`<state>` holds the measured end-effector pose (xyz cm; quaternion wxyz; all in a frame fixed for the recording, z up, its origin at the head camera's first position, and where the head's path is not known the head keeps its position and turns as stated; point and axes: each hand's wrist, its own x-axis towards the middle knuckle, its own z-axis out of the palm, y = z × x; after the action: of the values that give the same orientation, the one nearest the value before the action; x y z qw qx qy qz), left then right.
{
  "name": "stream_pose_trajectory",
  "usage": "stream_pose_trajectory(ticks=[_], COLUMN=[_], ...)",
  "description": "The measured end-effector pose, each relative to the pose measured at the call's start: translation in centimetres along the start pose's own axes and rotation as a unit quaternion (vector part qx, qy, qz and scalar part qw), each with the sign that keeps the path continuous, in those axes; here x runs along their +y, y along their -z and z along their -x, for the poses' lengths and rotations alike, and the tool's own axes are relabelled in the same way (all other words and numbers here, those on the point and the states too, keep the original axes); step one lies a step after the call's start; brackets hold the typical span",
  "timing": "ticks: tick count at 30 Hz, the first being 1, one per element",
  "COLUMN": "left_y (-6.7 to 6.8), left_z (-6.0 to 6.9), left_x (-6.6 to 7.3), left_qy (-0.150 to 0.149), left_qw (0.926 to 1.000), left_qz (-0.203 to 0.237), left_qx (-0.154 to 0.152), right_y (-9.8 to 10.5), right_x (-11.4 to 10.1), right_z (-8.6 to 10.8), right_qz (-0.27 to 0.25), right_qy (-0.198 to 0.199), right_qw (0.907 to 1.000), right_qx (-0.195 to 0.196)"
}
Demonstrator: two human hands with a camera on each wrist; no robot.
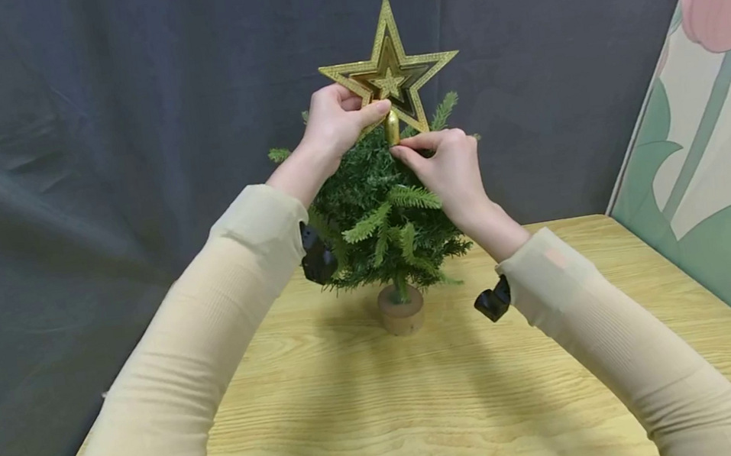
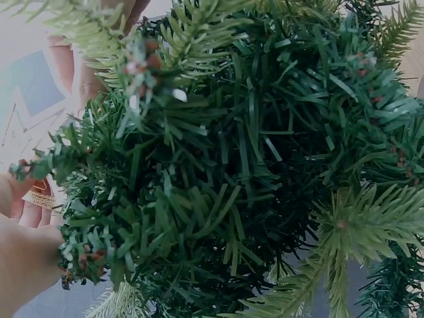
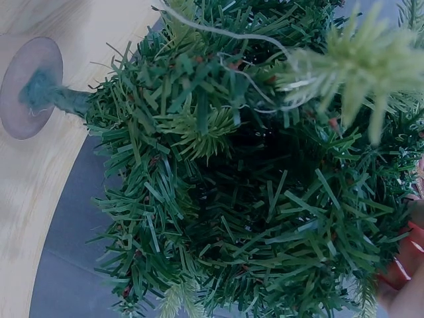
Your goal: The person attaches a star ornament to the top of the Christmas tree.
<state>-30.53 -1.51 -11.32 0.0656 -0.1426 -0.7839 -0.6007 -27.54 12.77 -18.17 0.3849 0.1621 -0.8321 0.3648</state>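
A gold star tree topper (image 1: 390, 74) stands upright at the top of a small artificial Christmas tree (image 1: 377, 188). My left hand (image 1: 340, 119) pinches the star's lower left part, thumb in front. At the star's base is a gold tube (image 1: 392, 129), its lower end pinched between my right hand's (image 1: 450, 163) thumb and fingertips. Whether the tube sits on the treetop cannot be told. Green branches (image 2: 218, 146) fill the left wrist view and hide most of the left hand (image 2: 26, 258). In the right wrist view, the right hand (image 3: 407, 271) shows only at the edge.
The tree's round wooden base (image 1: 401, 312) rests on a light wood-grain table (image 1: 389, 410). Behind it hangs a dark grey curtain (image 1: 133, 97). A panel with a painted tulip (image 1: 707, 137) borders the right side. A thin pale string (image 3: 225, 33) lies across the branches.
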Motion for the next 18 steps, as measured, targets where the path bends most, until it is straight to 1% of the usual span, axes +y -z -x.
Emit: stream_pose_trajectory(ticks=[3,6,12,15,18], left_y=[0.0,0.1,0.8,1.3,2.2], left_z=[-0.1,-0.1,-0.3,-0.2,0.2], left_x=[-0.2,-0.3,-0.4,-0.1,0.5], left_qy=[0.0,0.002,-0.01,-0.001,0.018], left_qw=[1.0,1.0,0.9998,0.9992,0.997], left_qz=[-0.003,0.002,0.018,0.039,0.073], left_qx=[0.001,0.001,0.002,-0.001,-0.017], right_y=[-0.1,0.0,1.1,2.0,2.9], right_x=[0.1,0.2,0.2,0.2,0.2], right_z=[0.0,0.0,-0.2,-0.4,-0.8], right_qz=[0.001,0.004,0.007,0.004,-0.001], right_qy=[0.001,0.007,0.016,0.01,-0.001], right_qw=[1.0,1.0,0.9998,0.9999,0.9999], right_qx=[-0.001,0.001,0.001,0.011,0.015])
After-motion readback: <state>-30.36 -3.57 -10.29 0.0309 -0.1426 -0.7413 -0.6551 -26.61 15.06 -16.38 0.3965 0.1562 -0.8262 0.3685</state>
